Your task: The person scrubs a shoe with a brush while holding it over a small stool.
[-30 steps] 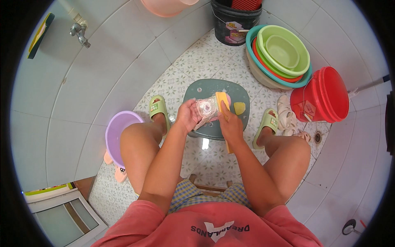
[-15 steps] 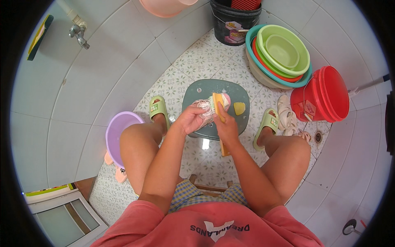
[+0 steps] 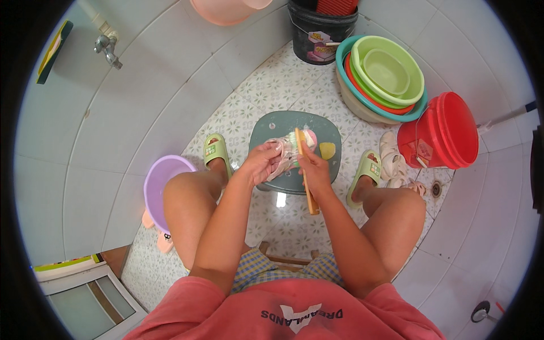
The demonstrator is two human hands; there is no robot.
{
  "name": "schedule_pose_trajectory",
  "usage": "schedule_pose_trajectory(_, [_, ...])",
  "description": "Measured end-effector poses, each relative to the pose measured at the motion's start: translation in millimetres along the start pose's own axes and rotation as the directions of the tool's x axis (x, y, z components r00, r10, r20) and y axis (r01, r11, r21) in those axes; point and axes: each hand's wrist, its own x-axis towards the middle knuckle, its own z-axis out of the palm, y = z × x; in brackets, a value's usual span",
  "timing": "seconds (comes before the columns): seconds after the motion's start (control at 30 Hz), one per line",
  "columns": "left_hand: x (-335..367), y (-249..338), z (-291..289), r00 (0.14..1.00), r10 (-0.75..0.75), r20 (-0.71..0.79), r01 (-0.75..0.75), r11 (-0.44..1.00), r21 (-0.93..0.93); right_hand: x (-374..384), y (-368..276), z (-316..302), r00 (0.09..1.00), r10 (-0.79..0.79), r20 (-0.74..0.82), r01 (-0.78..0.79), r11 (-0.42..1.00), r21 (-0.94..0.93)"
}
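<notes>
My left hand [image 3: 263, 162] is closed round a pale strappy sandal [image 3: 287, 148] with a pinkish end, held over a grey-green plastic stool [image 3: 267, 126]. My right hand [image 3: 315, 171] grips a scrubbing brush [image 3: 311, 197] with a long yellow-brown handle. Its light bristles face left and touch the sandal, as far as I can see. On the stool top, right of the brush, lies a yellow piece that looks like soap [image 3: 327, 150]. Wet spots or suds dot the stool's surface. My fingers hide part of the sandal.
A purple basin [image 3: 154, 180] stands by my left leg. To the right are white sandals [image 3: 390, 156], a floor drain [image 3: 436, 189] and a red bucket [image 3: 462, 130]. Stacked basins [image 3: 416, 73] and a black bucket [image 3: 320, 34] stand further back. A tap [image 3: 107, 50] sticks out of the left wall.
The brush has turned from its flat back showing to a narrow edge, with its bristles against the sandal. The sandal has tilted slightly in my left hand. The view has shifted a little.
</notes>
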Motion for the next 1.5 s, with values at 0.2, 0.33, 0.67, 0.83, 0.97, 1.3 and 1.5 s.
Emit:
schedule_pose_trajectory(0.2, [5.2,-11.2,-10.7,0.999,0.031,-0.010,-0.030,0.999,0.026,-4.5,-8.7,0.4,0.959,-0.270,-0.086,0.258,0.957,-0.132])
schedule_pose_trajectory(0.33, [0.7,-8.3,1.2,0.994,0.032,-0.102,-0.012,0.981,0.195,-12.1,-9.8,16.6,0.959,-0.282,-0.028,0.278,0.955,-0.105])
schedule_pose_trajectory(0.67, [-0.7,-10.3,-2.4,0.994,0.100,0.033,-0.101,0.993,0.061,5.1,13.8,33.0,0.944,-0.287,-0.163,0.287,0.958,-0.022])
schedule_pose_trajectory(0.83, [1.3,-2.9,-6.8,0.934,0.014,0.357,0.034,0.991,-0.127,-1.1,-3.1,24.0,0.998,-0.055,-0.012,0.056,0.978,0.202])
schedule_pose_trajectory(0.97, [6.9,-3.6,7.8,0.947,0.014,0.321,-0.004,1.000,-0.031,0.2,-3.1,15.3,0.998,0.021,0.065,-0.041,0.947,0.318])
schedule_pose_trajectory(1.3, [19.6,-24.3,25.1,0.976,0.205,-0.072,-0.141,0.850,0.507,21.5,21.2,0.3,0.919,-0.311,-0.241,0.281,0.948,-0.150])
schedule_pose_trajectory(1.5, [20.1,-34.0,17.0,0.922,0.376,-0.090,-0.166,0.594,0.788,18.8,1.8,1.1,0.911,-0.332,-0.245,0.157,0.827,-0.539])
